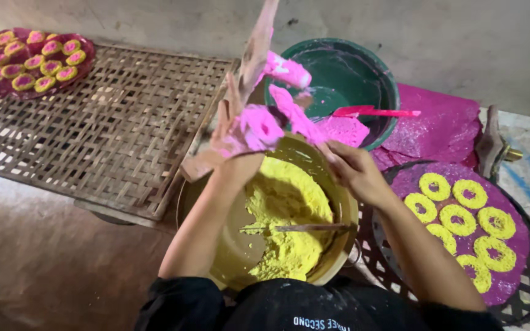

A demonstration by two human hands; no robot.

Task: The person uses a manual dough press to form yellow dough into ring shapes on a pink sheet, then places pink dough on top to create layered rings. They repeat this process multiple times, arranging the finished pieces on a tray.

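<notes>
Two hands are busy: your left hand [231,144] grips tight a long wooden mould [249,73] smeared with sticky pink dough [271,119] above the round pan of yellow dough [286,220], your right hand [351,168] pinches the pink, and a lump could drop into the yellow.

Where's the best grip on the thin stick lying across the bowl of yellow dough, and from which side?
Probably the right end of the thin stick, from above on the bowl's right side. That end lies bare near the rim of the bowl, while the left end sits against the yellow dough. It lies flat and narrow, so a fingertip pinch across its width looks best.
</notes>
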